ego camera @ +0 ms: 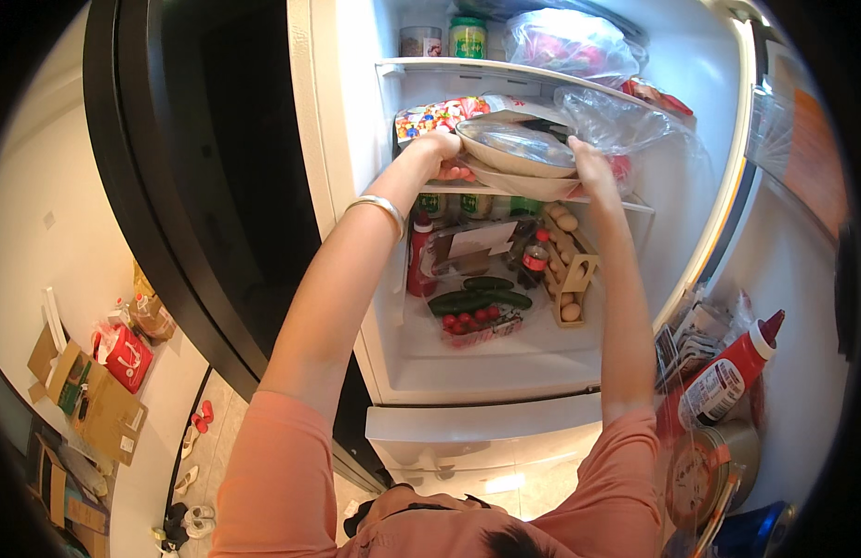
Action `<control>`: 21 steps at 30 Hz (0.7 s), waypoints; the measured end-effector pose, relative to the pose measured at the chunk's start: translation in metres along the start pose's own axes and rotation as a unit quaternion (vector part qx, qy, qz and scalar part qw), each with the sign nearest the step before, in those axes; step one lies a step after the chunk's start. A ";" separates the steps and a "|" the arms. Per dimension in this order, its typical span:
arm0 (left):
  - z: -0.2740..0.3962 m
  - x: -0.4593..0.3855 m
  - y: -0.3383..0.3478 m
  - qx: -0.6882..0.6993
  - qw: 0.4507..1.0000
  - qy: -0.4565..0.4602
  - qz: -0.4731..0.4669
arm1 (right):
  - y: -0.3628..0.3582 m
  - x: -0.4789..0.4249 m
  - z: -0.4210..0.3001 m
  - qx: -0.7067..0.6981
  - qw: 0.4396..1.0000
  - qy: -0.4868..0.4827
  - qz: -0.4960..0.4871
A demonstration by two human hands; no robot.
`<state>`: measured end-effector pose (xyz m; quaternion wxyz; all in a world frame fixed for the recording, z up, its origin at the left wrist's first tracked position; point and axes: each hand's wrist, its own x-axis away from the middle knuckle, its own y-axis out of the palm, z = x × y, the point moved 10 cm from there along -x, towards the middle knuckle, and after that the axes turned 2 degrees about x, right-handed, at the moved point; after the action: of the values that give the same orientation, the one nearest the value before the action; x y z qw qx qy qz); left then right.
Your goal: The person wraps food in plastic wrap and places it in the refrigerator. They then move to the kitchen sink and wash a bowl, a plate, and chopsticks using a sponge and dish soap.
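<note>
Both arms reach into an open refrigerator. My left hand [444,152] grips the left side of a covered dish [518,148], a shallow bowl with clear film over its top. On the right rim of that dish my right hand [589,164] has its thumb on top, the fingers partly hidden. Another pale dish [524,183] lies directly under it, at the front of the middle shelf. Behind the dishes is a colourful printed package [441,115]; clear plastic bags [605,118] lie behind and to the right.
Below are a ketchup bottle [421,258], cucumbers [465,300], a tomato pack [481,326], a cola bottle [534,259] and an egg carton [575,289]. Jars [467,38] and a bagged item [570,45] fill the upper shelf [500,66]. The door at right holds a red squeeze bottle [723,383].
</note>
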<state>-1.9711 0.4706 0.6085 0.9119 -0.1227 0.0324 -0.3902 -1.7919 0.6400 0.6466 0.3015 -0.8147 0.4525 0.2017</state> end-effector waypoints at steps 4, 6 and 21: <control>-0.002 -0.012 -0.019 -0.023 0.999 -0.005 0.036 | -0.018 0.003 -0.022 0.248 0.961 -0.066 0.098; 0.003 -0.013 -0.029 -0.038 0.995 0.008 0.091 | -0.024 0.014 -0.031 0.283 0.952 -0.052 0.109; 0.064 0.007 -0.054 -0.049 0.973 0.090 0.205 | 0.009 0.046 -0.030 -0.031 0.996 -0.038 -0.076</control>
<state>-1.9947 0.4426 0.6846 0.9587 -0.1226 0.1580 -0.2020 -1.7746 0.5881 0.6382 0.3076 -0.8474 0.3712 0.2225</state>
